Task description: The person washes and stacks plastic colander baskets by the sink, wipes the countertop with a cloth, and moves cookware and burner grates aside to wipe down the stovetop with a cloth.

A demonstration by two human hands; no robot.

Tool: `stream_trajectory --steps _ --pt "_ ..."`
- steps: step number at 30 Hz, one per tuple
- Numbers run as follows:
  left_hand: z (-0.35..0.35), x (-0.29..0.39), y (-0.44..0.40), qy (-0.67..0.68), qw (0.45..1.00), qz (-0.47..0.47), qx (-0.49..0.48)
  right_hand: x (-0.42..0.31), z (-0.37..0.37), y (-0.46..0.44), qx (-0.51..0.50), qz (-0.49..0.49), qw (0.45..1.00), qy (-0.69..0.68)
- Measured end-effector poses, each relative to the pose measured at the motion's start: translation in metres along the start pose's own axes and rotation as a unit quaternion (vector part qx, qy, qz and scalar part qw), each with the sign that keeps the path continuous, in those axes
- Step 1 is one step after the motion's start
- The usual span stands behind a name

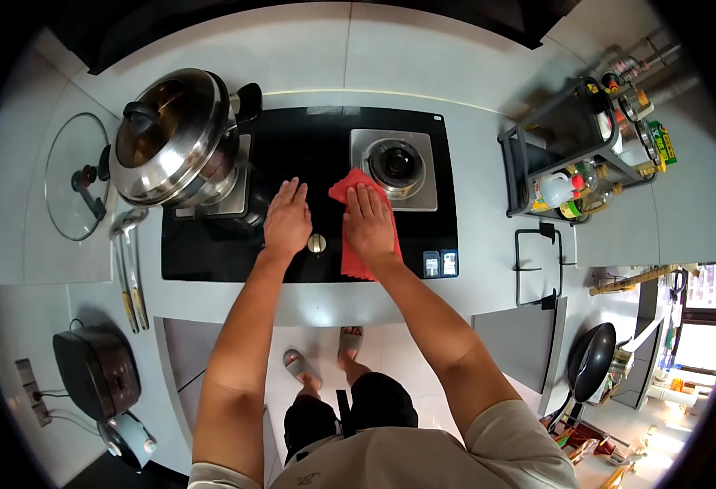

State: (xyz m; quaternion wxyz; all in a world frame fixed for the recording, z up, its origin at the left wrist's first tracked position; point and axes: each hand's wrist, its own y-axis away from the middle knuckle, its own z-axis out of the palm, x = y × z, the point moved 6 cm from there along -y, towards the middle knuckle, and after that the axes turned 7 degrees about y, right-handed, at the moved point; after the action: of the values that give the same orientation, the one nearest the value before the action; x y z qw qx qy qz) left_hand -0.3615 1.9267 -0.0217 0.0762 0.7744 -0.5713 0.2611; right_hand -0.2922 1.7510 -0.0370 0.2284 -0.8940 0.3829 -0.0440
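Note:
Both hands are over a black gas stove (293, 151). My right hand (369, 224) presses a red cloth (355, 262) flat on the glass, its fingers stretched out, just in front of the right burner (395, 167). That burner has no grate on it. My left hand (288, 220) lies palm down to the left of the cloth, fingers extended and holding nothing. Between the hands, near the front edge, is a round knob (316, 244). A large steel pot (170, 147) with its lid on stands over the left burner.
Left of the stove are a glass lid (77, 178), two long utensils (132, 273) and a dark appliance (97, 371). At the right are a black rack (566, 159) of bottles, a black grate (517, 269) on the counter and a wok (593, 363).

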Motion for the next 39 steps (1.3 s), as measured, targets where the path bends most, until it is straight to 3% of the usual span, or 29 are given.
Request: stream_trajectory --steps 7,15,24,32,39 --pt "0.014 -0.042 -0.019 -0.092 0.987 -0.043 -0.125 -0.003 0.037 -0.047 -0.057 -0.002 0.998 0.016" --pt "0.017 -0.032 -0.026 -0.083 0.990 -0.020 -0.115 -0.003 0.029 -0.008 -0.086 -0.013 0.995 0.041" --pt "0.026 -0.040 -0.031 -0.103 0.992 0.039 -0.063 -0.001 0.073 -0.087 -0.065 0.018 0.996 0.065" --pt "0.024 -0.042 -0.029 -0.088 0.990 0.029 -0.104 -0.017 0.029 -0.021 -0.078 -0.005 0.997 0.025" --pt "0.023 -0.042 -0.034 -0.101 0.987 0.007 -0.123 -0.004 0.070 -0.083 -0.072 0.020 0.996 0.045"
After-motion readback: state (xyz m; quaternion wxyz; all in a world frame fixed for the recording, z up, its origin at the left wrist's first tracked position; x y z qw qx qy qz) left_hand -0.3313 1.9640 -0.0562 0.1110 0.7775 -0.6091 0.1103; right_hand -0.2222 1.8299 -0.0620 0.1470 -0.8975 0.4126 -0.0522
